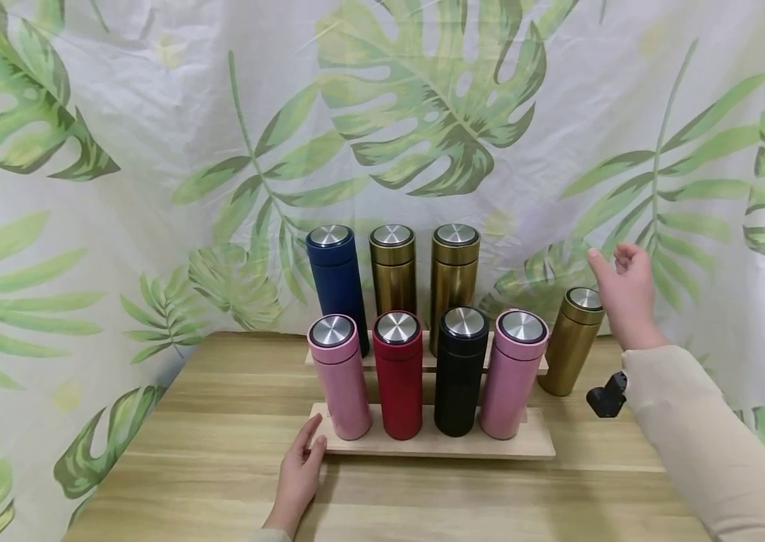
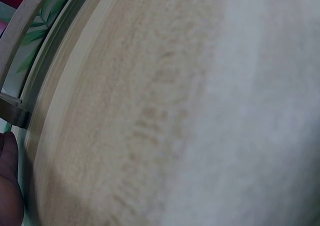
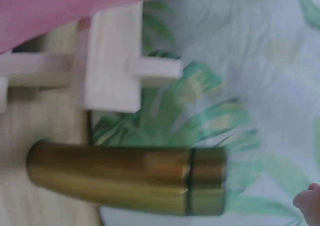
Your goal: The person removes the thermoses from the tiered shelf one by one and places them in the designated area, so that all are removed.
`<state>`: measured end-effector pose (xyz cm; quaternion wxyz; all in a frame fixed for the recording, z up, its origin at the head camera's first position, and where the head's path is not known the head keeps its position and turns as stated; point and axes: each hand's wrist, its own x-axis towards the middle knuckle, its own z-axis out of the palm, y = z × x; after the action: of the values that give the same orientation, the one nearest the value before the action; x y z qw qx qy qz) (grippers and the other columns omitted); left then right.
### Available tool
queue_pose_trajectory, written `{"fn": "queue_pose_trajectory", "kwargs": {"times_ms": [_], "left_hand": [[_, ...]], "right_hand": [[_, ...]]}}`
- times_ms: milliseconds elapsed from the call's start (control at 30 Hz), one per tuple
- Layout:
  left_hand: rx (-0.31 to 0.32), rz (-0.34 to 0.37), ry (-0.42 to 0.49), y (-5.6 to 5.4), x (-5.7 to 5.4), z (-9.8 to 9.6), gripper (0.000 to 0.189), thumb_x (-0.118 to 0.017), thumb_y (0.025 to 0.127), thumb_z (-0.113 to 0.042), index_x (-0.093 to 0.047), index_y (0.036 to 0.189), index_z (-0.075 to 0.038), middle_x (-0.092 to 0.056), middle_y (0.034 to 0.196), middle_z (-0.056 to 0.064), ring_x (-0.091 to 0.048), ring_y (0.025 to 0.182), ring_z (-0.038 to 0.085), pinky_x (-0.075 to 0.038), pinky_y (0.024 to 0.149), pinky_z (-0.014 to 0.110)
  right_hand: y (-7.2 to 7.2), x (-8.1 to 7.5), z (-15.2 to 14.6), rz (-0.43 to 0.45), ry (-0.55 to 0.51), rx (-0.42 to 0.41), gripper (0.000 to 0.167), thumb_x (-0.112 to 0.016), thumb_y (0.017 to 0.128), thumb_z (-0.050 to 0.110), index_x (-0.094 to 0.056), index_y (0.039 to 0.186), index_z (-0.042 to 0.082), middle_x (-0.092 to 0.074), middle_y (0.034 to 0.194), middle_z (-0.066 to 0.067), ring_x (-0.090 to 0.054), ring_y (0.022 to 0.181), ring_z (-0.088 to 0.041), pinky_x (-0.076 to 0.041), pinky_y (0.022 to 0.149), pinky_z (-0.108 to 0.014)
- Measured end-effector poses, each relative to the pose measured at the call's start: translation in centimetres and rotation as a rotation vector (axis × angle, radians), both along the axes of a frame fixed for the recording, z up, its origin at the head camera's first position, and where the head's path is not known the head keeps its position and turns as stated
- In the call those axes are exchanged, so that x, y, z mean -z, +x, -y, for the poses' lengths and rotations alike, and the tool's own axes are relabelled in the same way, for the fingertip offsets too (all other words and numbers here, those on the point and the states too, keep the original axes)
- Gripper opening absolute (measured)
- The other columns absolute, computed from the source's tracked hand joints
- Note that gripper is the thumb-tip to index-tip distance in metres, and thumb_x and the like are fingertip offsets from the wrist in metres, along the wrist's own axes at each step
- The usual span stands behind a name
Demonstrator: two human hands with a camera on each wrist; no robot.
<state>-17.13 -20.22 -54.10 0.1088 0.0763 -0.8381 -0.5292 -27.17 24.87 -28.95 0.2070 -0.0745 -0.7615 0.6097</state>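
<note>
A tiered wooden rack (image 1: 437,449) carries several bottles with silver lid tops. My left hand (image 1: 298,476) rests its fairly straight fingers and thumb against the left end of the front board; its thumb (image 2: 9,161) shows at the left wrist view's edge. On the front tier stand a pink bottle (image 1: 342,388), a red bottle (image 1: 400,384), a black bottle (image 1: 457,384) and another pink bottle (image 1: 510,384). My right hand (image 1: 628,297) is raised, holding nothing, its fingers loosely bent. Nearest to it, a gold bottle (image 1: 568,350) stands upright on the table, right of the rack.
A blue bottle (image 1: 336,290) and two gold bottles, one left (image 1: 393,282) and one right (image 1: 454,293), stand on the back tier. The wooden table (image 1: 233,421) meets a leaf-patterned curtain (image 1: 152,226). A black wrist device (image 1: 608,395) sits beside the right sleeve.
</note>
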Motion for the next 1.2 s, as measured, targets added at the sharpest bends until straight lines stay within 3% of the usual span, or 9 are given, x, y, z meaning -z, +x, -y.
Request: {"fn": "queue_pose_trajectory", "kwargs": {"times_ms": [300,600,900,1200], "left_hand": [[-0.005,-0.005,-0.004,0.0,0.0,0.0,0.041,-0.051,0.096,-0.021,-0.047,0.136,-0.014,-0.047,0.138,0.011,-0.051,0.074,0.007,-0.045,0.067,0.022],[-0.015,0.01,-0.004,0.1,-0.1,-0.1,0.041,-0.051,0.095,-0.021,-0.047,0.136,-0.016,-0.048,0.137,0.01,-0.048,0.072,0.008,-0.043,0.065,0.022],[-0.014,0.002,-0.002,0.1,-0.1,-0.1,0.041,-0.051,0.095,-0.019,-0.047,0.136,-0.015,-0.05,0.135,0.011,-0.047,0.068,0.007,-0.043,0.062,0.022],[-0.013,-0.008,-0.013,0.1,0.0,-0.1,0.041,-0.051,0.096,-0.021,-0.047,0.136,-0.015,-0.048,0.137,0.01,-0.049,0.07,0.006,-0.044,0.064,0.022]], "right_hand": [[0.9,-3.5,3.2,-0.062,-0.048,-0.113,0.067,-0.053,0.092,0.037,-0.024,0.141,0.002,-0.023,0.149,-0.018,-0.024,0.136,-0.026,-0.022,0.112,-0.034],[1.4,-5.1,6.6,-0.096,-0.08,-0.248,0.061,-0.054,0.092,0.03,-0.026,0.138,0.0,-0.029,0.144,-0.019,-0.029,0.131,-0.024,-0.025,0.109,-0.038],[1.4,-5.6,9.6,-0.087,-0.051,-0.335,0.061,-0.055,0.092,0.03,-0.028,0.138,0.0,-0.033,0.143,-0.017,-0.031,0.131,-0.025,-0.026,0.109,-0.039],[0.8,-4.7,12.6,-0.058,-0.119,-0.41,0.063,-0.059,0.09,0.022,-0.027,0.139,0.001,-0.032,0.145,-0.016,-0.028,0.135,-0.025,-0.026,0.11,-0.035]]}}
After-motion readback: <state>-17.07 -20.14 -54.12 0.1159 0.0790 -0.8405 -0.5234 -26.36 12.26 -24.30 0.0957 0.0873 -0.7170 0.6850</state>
